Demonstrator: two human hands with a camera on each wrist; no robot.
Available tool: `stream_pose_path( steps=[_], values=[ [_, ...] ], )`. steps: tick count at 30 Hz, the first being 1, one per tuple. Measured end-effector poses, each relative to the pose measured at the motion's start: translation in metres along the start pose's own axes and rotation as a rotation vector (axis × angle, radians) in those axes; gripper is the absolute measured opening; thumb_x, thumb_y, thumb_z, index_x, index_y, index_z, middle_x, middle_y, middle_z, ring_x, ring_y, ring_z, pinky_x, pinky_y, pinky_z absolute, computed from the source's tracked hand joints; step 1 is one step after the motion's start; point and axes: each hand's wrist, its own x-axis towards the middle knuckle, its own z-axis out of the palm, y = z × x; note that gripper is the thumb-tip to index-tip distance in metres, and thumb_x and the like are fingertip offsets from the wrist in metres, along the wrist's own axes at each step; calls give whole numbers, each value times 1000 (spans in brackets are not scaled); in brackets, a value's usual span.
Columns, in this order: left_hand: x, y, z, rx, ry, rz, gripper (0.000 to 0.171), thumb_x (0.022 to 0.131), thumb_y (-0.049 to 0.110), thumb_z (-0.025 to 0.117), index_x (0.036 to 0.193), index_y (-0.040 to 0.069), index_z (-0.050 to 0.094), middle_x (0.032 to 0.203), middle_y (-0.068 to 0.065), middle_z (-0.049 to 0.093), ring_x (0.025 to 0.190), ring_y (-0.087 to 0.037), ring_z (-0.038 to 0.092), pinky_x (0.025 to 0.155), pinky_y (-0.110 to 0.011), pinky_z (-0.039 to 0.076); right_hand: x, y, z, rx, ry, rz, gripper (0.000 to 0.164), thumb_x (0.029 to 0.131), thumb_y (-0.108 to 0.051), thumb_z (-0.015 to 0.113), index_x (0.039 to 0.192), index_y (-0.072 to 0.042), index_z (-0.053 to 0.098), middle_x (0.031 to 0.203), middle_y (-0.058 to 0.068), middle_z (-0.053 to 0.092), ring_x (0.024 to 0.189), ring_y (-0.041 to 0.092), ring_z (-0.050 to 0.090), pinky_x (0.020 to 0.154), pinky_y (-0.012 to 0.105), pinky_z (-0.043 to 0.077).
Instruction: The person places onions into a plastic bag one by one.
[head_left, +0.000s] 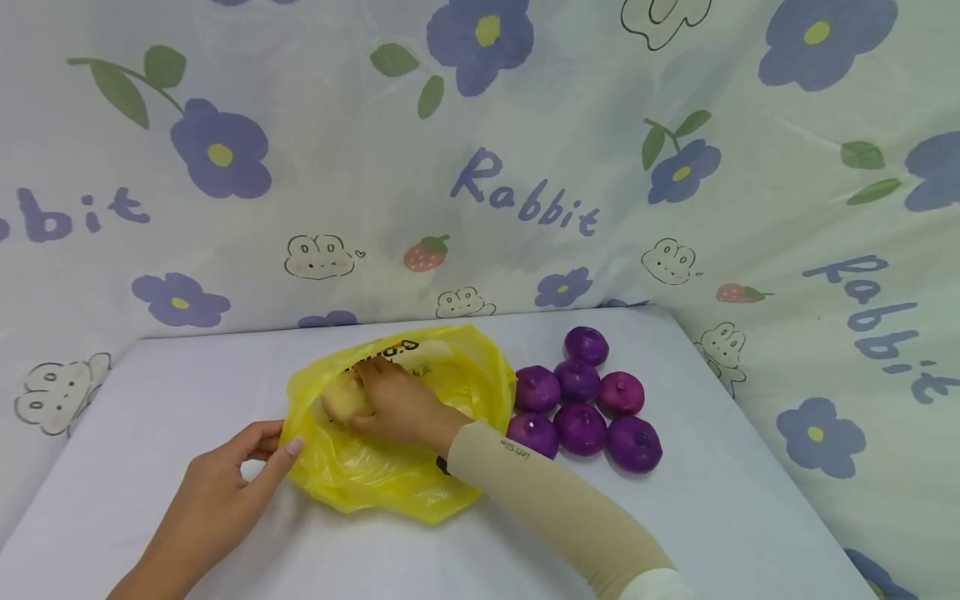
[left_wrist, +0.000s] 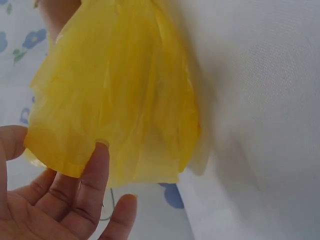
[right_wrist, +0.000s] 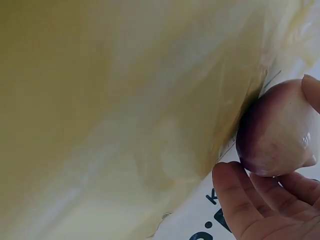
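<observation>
Nearest, the left hand (head_left: 225, 483) pinches the edge of the yellow bag (head_left: 405, 487). Inside its mouth, the right hand (head_left: 401, 402) grips one round pale-and-purple thing (right_wrist: 280, 130). Seven purple balls (head_left: 582, 428) lie at right, beside the bag.

Open bag (head_left: 483, 375), right forearm (head_left: 555, 496) across, onions (head_left: 582, 427) beside

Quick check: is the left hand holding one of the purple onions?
No, the left hand pinches the edge of the yellow bag, while the purple onions sit on the bag's opposite side.
</observation>
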Motion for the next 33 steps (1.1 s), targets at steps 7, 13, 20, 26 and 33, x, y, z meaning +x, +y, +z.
stream_pose_path(
  steps=[7,13,20,26,33],
  values=[
    [2,2,0,-4,-10,-6,38,105,42,64,130,13,67,106,1,74,103,-26,65,68,-31,50,2,1,2,17,-2,11,69,95,-53,73,145,-13,50,136,0,53,114,12,56,105,26,45],
    [4,4,0,1,-45,-34,44,106,47,60,132,12,65,108,-1,73,104,-28,64,70,-34,50,-1,3,1,14,-3,12,70,94,-52,74,148,-13,50,139,1,53,117,14,57,106,27,45],
    [5,2,0,3,-27,-14,40,106,43,62,131,12,67,105,1,73,101,-27,64,69,-34,50,-7,2,-9,-53,-23,7,76,95,-56,72,153,-14,46,149,3,51,129,19,55,109,31,45],
    [7,3,0,2,-18,-12,41,106,44,62,130,12,66,105,1,73,101,-26,63,67,-29,50,-21,1,-23,-106,-25,-25,74,95,-56,72,153,-16,47,152,0,50,136,17,51,113,30,41],
    [5,1,1,3,-2,-4,39,105,42,64,130,11,67,105,-1,74,103,-29,65,66,-28,50,-47,2,-37,-113,-35,-70,78,96,-57,70,157,-16,43,155,-1,49,142,15,46,117,29,35]
  ],
)
